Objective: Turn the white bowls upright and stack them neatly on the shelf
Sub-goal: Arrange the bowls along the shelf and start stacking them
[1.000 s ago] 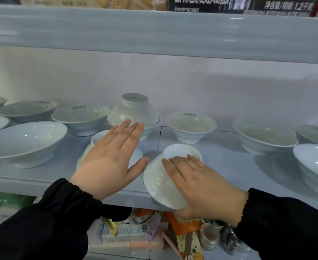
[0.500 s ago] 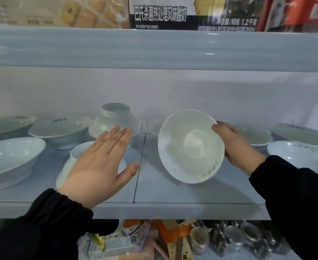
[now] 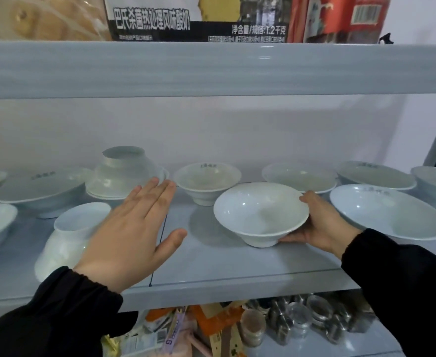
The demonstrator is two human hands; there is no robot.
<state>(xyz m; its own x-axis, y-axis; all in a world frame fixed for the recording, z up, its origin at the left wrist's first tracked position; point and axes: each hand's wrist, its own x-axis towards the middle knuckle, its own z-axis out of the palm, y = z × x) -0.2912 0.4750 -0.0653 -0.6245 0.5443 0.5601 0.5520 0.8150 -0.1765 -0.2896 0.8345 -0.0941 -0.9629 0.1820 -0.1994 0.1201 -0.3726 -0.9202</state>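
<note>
Holding a white bowl (image 3: pixel 260 215) upright on the shelf (image 3: pixel 211 266) with the right grip (image 3: pixel 322 228). Spreading the left grip (image 3: pixel 126 233) flat and loose over a tipped bowl (image 3: pixel 67 240).

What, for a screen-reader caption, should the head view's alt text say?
The right hand holds an upright white bowl at a grey shelf; the left hand, fingers straight, is spread over an overturned bowl. Other white bowls line the shelf.

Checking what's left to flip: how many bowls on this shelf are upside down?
2. One upturned bowl rests on another bowl at the back, left of centre; a tilted upturned bowl lies front left, partly behind the left hand. More may sit beyond the frame edges.
</note>
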